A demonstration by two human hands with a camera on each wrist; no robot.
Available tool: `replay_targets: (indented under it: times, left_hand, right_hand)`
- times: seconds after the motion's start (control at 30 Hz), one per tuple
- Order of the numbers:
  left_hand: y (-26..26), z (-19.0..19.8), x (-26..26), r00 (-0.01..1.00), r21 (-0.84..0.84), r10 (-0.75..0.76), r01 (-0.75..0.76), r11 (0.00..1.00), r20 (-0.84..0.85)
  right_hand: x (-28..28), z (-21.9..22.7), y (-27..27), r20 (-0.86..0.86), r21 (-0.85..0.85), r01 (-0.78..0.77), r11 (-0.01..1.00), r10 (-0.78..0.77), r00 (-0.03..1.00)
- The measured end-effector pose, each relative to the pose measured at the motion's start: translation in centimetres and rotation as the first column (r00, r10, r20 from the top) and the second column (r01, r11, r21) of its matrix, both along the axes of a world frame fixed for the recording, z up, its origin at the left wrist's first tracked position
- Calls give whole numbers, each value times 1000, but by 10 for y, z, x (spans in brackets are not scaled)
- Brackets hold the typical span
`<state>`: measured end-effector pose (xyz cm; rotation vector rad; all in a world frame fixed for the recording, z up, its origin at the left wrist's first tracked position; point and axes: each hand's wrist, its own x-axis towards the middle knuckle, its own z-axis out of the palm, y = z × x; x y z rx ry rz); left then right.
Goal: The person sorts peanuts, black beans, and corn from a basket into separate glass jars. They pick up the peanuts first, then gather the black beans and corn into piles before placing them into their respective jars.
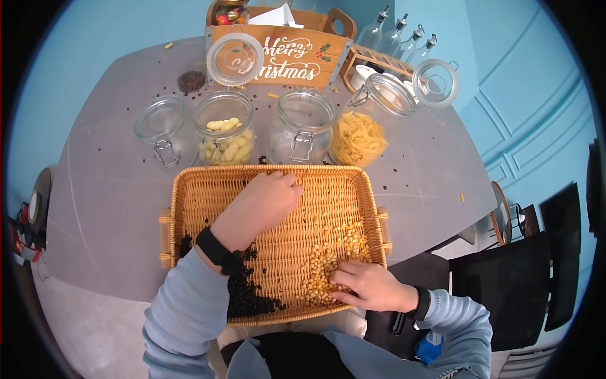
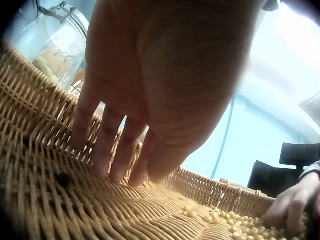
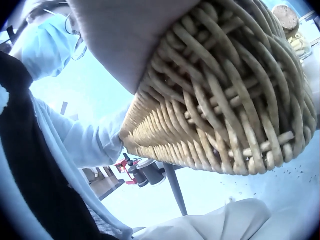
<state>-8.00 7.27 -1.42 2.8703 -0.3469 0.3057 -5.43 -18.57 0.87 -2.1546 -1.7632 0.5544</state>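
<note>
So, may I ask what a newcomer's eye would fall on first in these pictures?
Probably the wicker tray in the middle of the head view, with black beans at its near left and yellow kernels at its right. The left hand is over its far half, the right hand among the kernels. Beyond the tray, glass jars stand in a row before a wooden Merry Christmas box.

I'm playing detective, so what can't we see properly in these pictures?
Head view: what lies in the basket beneath the left arm, which covers it.
Head view: the top of the colourful jar, cut off by the upper edge.
Right wrist view: fingers of the right hand, hidden behind the basket.
Left wrist view: what the dark lump is; too blurred.
</note>
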Motion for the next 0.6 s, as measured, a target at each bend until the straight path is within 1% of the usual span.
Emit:
replay_targets:
  times: [0.2,0.37,0.43,0.6]
  left_hand:
    - [0,-1,0,1000,-10,-2,2,1000,-2]
    - [0,-2,0,1000,13,-3,3,1000,10]
    - [-1,-2,1,1000,20,6,-5,1000,-12]
    - [-1,-8,2,1000,57,15,-16,998,24]
  right_hand:
    - [0,-2,-1,-32,-56,-4,998,2,999]
    - [0,-2,0,-24,-78,41,996,-43,999]
    - [1,-2,2,-24,-76,42,996,-44,999]
    - [2,-6,4,-55,-57,40,998,-43,998]
